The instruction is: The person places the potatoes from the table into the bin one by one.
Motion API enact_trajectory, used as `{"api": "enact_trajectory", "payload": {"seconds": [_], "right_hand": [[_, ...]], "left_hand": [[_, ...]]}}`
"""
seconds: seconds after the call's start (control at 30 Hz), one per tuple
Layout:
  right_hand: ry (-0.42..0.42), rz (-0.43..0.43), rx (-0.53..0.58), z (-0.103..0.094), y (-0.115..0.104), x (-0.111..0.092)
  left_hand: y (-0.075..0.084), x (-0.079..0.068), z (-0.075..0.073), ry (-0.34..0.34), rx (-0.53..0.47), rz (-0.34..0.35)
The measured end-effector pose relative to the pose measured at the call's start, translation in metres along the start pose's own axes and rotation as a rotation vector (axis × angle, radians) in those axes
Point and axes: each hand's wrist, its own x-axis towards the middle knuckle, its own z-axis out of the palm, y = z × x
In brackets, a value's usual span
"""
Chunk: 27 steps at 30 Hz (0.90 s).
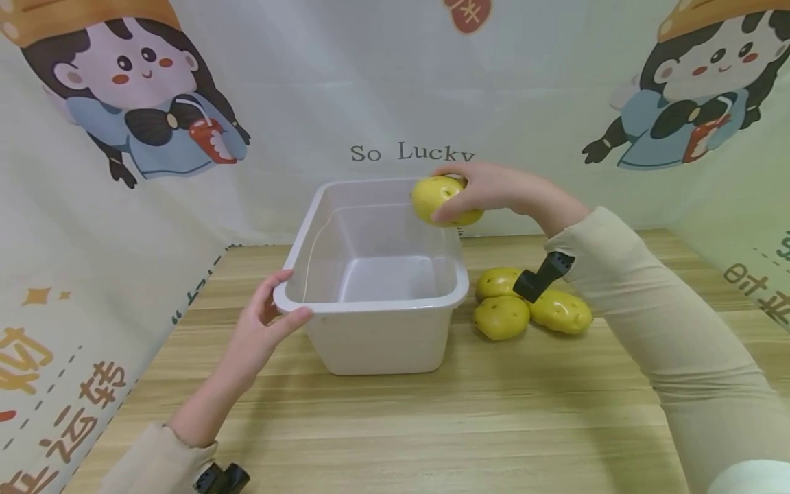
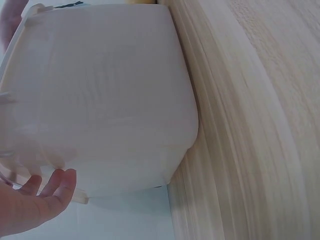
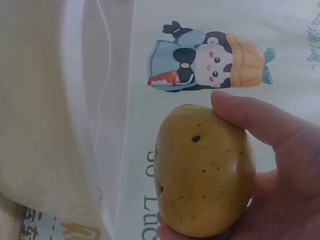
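Potato (image 1: 435,195) clasped in the right hand (image 1: 494,186), held above the table (image 1: 370,425) near the back right corner of a pale tub (image 1: 379,339). Directly over the opening or just outside it: impossible to tell. Thumb on one side, fingers curled round the other; probably a wide grip to suit a bulky, smooth body, with dark pits and specks visible in the right wrist view.

Tub upright on its base, mouth upward, likely so placed for access from above. At its near left corner, the left hand (image 1: 258,328), pinching the rim (image 1: 370,307): thumb at the front edge, fingers against the left side, bent beneath the lip in the left wrist view. Presumably a steadying hold, well apart from the potato.

Right of the tub, three further potatoes (image 1: 502,318) close together on the table, within convenient reach of the right arm; partly hidden by a black wrist camera (image 1: 543,276). Farther out, beige sleeves (image 1: 673,329) and, behind, a pale backdrop (image 1: 296,110) with cartoon figures (image 1: 166,103) and "So Lucky" lettering (image 1: 412,151).
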Motion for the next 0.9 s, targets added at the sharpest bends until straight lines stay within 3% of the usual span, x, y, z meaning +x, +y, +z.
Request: {"api": "enact_trajectory", "payload": {"seconds": [0.37, 0.6, 0.9], "right_hand": [[-0.026, 0.027, -0.017, 0.001, -0.015, 0.018], [-0.06, 0.04, 0.028, 0.005, -0.02, 0.029], [-0.085, 0.037, 0.014, 0.016, -0.028, 0.046]], "left_hand": [[0.001, 0.0, 0.0, 0.006, 0.0, -0.007], [0.0, 0.0, 0.001, 0.011, -0.003, 0.002], [0.0, 0.0, 0.002, 0.02, -0.009, -0.004]]}}
